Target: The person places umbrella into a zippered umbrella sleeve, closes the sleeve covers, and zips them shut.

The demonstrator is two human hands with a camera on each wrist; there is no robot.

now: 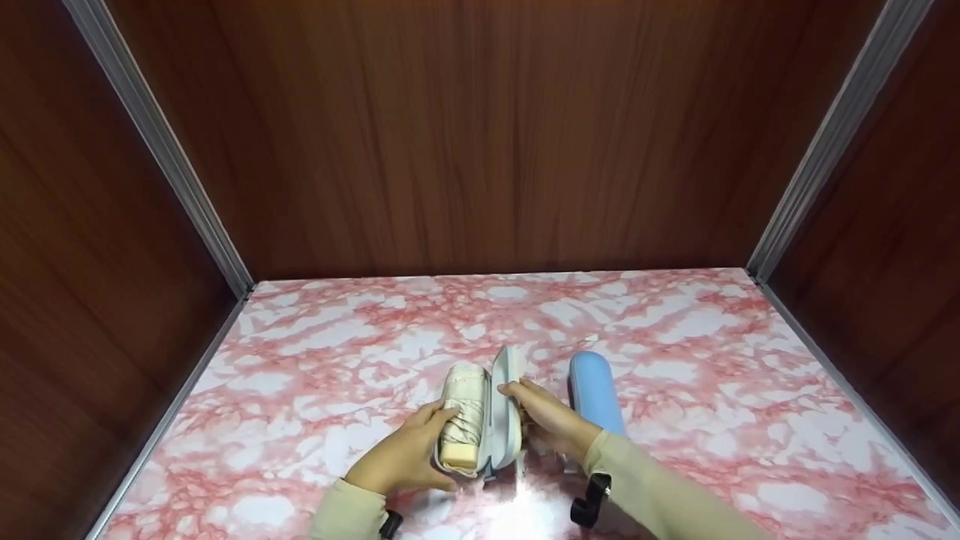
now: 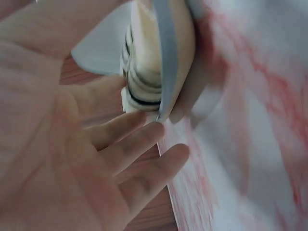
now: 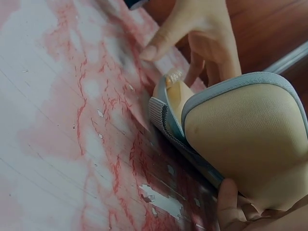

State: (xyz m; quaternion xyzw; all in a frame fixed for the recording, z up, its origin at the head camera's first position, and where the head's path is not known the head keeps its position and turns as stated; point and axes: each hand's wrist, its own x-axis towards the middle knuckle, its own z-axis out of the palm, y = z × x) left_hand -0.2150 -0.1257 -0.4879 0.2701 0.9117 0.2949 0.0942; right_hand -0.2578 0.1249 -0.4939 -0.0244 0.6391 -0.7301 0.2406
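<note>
A cream zip case [image 1: 513, 442] with grey edging stands open like a book on the table. In its left half lies a folded compact umbrella [image 1: 468, 397], cream with dark lines and a pale yellow end. My left hand [image 1: 409, 459] is along the left side, its fingertips at the umbrella and case edge; in the left wrist view its fingers are spread and fairly straight. The right hand [image 1: 553, 414] holds the case's right half, thumb on the inner face and fingers behind. From the right wrist, the curved outer shell [image 3: 250, 134] hides part of those fingers.
A blue elongated case [image 1: 594, 386] lies just right of the open one, partly behind my right forearm. Red-and-white marbled covering spreads over the table [image 1: 300, 405]. Brown wood-look panels [image 1: 480, 150] enclose the back and sides.
</note>
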